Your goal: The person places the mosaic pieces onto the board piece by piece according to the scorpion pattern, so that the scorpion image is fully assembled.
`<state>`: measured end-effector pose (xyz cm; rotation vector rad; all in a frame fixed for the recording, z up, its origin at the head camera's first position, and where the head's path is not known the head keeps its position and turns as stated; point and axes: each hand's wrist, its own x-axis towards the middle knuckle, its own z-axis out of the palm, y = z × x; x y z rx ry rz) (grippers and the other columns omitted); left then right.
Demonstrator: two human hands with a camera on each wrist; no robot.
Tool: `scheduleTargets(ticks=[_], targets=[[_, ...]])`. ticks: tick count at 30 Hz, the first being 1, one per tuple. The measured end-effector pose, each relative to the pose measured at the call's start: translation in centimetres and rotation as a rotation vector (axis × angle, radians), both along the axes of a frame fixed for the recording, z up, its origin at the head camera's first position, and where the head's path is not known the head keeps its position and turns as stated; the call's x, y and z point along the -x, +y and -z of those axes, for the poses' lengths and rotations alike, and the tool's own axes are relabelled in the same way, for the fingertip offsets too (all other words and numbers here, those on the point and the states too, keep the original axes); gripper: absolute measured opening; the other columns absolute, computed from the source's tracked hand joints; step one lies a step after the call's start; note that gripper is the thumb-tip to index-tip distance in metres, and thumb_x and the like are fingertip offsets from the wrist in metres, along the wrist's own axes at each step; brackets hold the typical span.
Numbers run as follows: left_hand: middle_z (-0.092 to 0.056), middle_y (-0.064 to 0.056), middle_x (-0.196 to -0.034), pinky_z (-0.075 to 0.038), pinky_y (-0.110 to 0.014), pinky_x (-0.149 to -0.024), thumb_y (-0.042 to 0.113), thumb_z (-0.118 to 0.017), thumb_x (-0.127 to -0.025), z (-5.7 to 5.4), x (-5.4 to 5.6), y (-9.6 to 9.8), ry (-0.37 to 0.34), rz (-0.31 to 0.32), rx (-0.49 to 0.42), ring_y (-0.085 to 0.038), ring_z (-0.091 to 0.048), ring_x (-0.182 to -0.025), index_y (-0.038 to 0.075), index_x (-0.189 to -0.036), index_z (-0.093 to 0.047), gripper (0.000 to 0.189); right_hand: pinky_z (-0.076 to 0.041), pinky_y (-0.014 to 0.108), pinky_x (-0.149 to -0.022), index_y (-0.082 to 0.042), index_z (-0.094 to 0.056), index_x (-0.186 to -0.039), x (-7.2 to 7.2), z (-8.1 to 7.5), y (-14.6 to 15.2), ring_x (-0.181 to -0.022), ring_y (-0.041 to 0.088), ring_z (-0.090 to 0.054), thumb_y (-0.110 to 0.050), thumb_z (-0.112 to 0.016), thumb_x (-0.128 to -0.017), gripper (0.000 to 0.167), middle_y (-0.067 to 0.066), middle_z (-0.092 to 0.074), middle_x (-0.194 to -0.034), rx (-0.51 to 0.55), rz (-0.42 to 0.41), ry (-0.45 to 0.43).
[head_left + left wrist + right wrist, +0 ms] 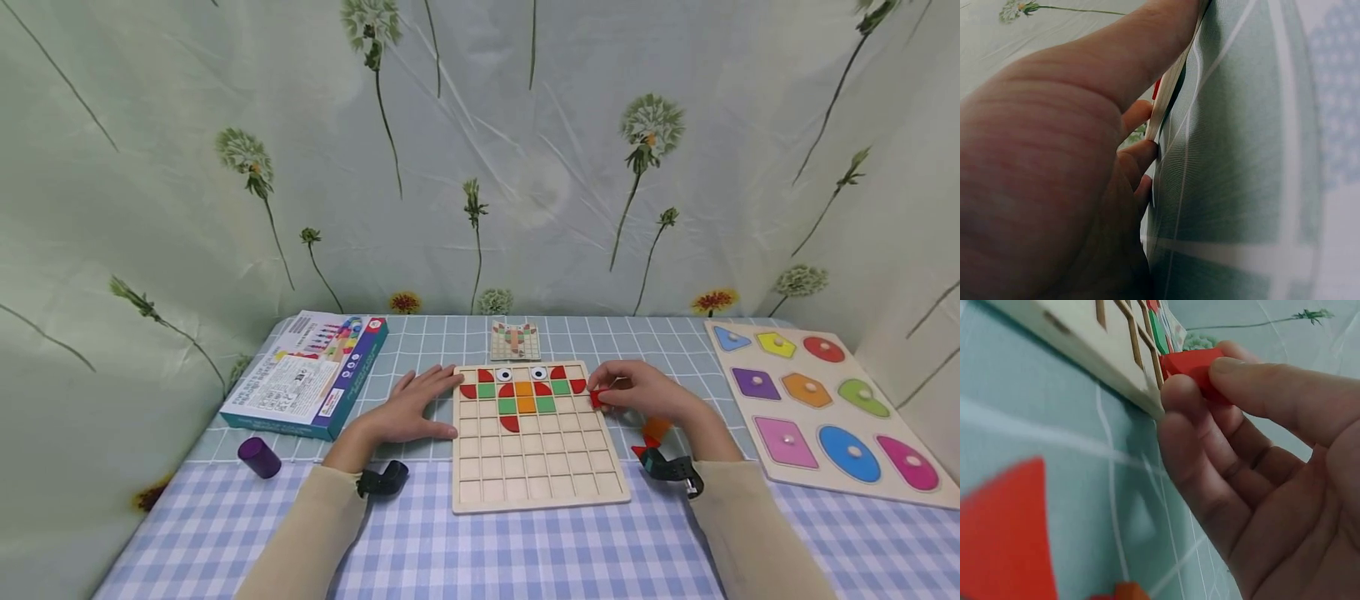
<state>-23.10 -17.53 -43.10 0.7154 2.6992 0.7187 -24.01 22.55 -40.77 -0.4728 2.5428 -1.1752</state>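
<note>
At the right edge of the board (pixel 540 475), the right hand (pixel 637 390) holds a red piece (pixel 597 398).
Its grip pinches the piece between thumb and fingers; whether the piece touches the board I cannot tell. The left hand (pixel 412 408) lies with fingers spread, touching the board's left edge. Green tiles (pixel 507 406), orange tiles (pixel 527 405), red quarter-rounds (pixel 510 423) and two eyes (pixel 504 375) sit in the far rows of squares. A small card (pixel 515 341) lies just beyond. Near the right wrist, an orange block (pixel 657 429) rests on the counter (pixel 427 550). Left stand a box (pixel 300 379) and a purple cylinder (pixel 258 457); right lies a shape puzzle (pixel 813 417).
</note>
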Motion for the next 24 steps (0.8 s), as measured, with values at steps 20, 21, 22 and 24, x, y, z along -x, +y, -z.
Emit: scheduleTargets(ticks=[20,21,22,24], targets=[[-0.02,-0.003,-0.169,0.003,-0.063,-0.124,0.053,-0.075,-0.083,0.1,0.1,0.0,0.004,-0.006,0.001,-0.031,-0.008,-0.158,0.025,-0.158,-0.032,0.091,-0.055,0.026,-0.084,-0.012,-0.071,-0.112,-0.4,-0.3,-3.4,-0.094,0.02,-0.065,-0.008,-0.064,-0.093,0.02,0.01,-0.066,-0.11,0.045,-0.096,-0.021],[-0.02,-0.003,-0.169,0.003,-0.063,-0.124,0.053,-0.075,-0.083,0.1,0.1,0.0,0.005,-0.005,0.001,-0.031,-0.009,-0.158,0.024,-0.158,-0.032,0.091,-0.056,0.026,-0.082,-0.011,-0.071,-0.111,-0.5,-0.4,-3.6,-0.093,0.019,-0.065,-0.008,-0.064,-0.094,0.02,0.01,-0.067,-0.11,0.049,-0.098,-0.026],[-0.02,-0.003,-0.169,0.003,-0.063,-0.124,0.053,-0.076,-0.083,0.1,0.1,0.0,0.006,-0.004,0.001,-0.031,-0.009,-0.158,0.024,-0.158,-0.032,0.091,-0.056,0.026,-0.081,-0.011,-0.071,-0.111,-0.6,-0.4,-3.8,-0.091,0.019,-0.065,-0.007,-0.063,-0.094,0.02,0.009,-0.068,-0.11,0.056,-0.103,-0.035],[-0.02,-0.003,-0.169,0.003,-0.063,-0.124,0.053,-0.075,-0.083,0.1,0.1,0.0,0.007,-0.002,0.002,-0.031,-0.009,-0.158,0.024,-0.158,-0.032,0.091,-0.058,0.028,-0.078,-0.009,-0.07,-0.112,-0.8,-0.5,-4.2,-0.087,0.019,-0.067,-0.006,-0.063,-0.094,0.02,0.011,-0.07,-0.106,0.074,-0.116,-0.06]])
